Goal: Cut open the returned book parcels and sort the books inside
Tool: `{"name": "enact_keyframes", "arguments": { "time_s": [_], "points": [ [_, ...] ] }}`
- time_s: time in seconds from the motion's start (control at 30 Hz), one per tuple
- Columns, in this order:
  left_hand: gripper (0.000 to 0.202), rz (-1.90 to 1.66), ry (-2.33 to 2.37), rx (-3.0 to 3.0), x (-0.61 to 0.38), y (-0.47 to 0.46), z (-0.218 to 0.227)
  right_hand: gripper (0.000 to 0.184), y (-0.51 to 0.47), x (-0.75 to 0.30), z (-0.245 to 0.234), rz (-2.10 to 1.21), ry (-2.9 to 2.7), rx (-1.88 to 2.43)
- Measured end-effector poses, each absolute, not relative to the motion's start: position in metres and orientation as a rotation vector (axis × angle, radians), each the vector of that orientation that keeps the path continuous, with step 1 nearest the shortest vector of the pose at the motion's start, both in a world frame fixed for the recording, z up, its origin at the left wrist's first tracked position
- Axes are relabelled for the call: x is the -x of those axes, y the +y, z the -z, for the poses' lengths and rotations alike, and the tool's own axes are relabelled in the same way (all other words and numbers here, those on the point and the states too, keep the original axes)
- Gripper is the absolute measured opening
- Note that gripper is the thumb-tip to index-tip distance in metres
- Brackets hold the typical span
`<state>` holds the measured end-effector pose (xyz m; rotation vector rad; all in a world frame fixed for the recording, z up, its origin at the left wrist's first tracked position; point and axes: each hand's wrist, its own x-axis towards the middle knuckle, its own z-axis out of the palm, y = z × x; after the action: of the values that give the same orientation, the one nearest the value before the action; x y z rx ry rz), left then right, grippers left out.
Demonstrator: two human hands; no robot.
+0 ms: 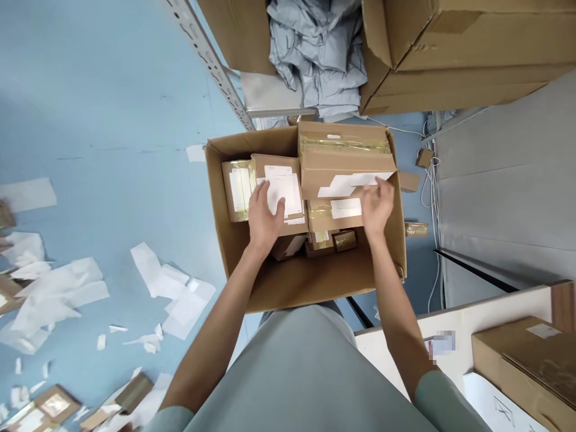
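Note:
A large open cardboard carton (pixel 310 285) stands in front of me with several smaller boxes inside. My left hand (pixel 265 219) lies over a labelled cardboard box (pixel 276 161) at the carton's left, thumb and fingers apart. White paper labels (pixel 290 186) cover much of that box's top. At the right, my right hand (pixel 378 207) has its fingers closed at the edge of a white paper label (pixel 346 183), which runs along a long taped box (pixel 344 161). Another taped box (pixel 319 213) sits just below it. A small box wrapped in brown tape (pixel 345 240) lies deeper in the carton.
Grey mailing bags (pixel 319 54) fill a box on the shelf ahead, beside a big carton (pixel 477 42). A metal shelf post (pixel 211 60) rises at the left. Paper scraps (pixel 180 294) litter the blue floor. Cables (pixel 434 210) run at the right, near a white table (pixel 454 321).

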<state>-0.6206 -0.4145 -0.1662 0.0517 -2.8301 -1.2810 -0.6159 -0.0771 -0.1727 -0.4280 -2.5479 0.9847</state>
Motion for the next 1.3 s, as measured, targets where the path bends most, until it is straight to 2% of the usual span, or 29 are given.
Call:
{"name": "enact_keyframes", "arguments": {
  "time_s": [0.1, 0.17, 0.3, 0.37, 0.6, 0.7, 0.83, 1.03, 1.2, 1.3],
  "points": [
    [0.065, 1.391, -2.796, 0.013, 0.669, -0.385, 0.167, 0.063, -0.017, 0.660, 0.176, -0.880, -2.560, 0.520],
    [0.065, 1.515, -2.818, -0.022, 0.699, -0.365, 0.172, 0.065, 0.007, 0.683, 0.185, -0.993, -2.667, 0.574],
    [0.037, 1.650, -2.896, -0.123, 0.724, -0.339, 0.181, 0.063, 0.016, 0.696, 0.199, -1.258, -2.732, 0.579],
    [0.031, 1.678, -2.869, -0.130, 0.715, -0.334, 0.179, 0.065, 0.012, 0.686, 0.199, -1.302, -2.683, 0.574],
    [0.055, 1.537, -2.749, -0.233, 0.635, -0.329, 0.165, 0.068, 0.025, 0.634, 0.188, -1.454, -2.440, 0.430],
    [0.045, 1.455, -2.867, -0.224, 0.599, -0.327, 0.173, 0.070, 0.039, 0.593, 0.193, -1.483, -2.485, 0.478],
    [0.029, 1.476, -3.171, -0.177, 0.569, -0.330, 0.185, 0.074, 0.047, 0.536, 0.195, -1.397, -2.694, 0.757],
    [0.057, 1.631, -2.964, 0.026, 0.579, -0.317, 0.174, 0.076, 0.031, 0.533, 0.170, -1.375, -2.558, 0.744],
    [0.053, 1.565, -2.973, -0.063, 0.576, -0.301, 0.153, 0.078, 0.017, 0.545, 0.161, -1.223, -2.558, 0.893],
    [0.047, 1.657, -2.908, -0.151, 0.555, -0.300, 0.150, 0.080, 0.015, 0.528, 0.162, -1.193, -2.567, 0.918]
  ]
}}
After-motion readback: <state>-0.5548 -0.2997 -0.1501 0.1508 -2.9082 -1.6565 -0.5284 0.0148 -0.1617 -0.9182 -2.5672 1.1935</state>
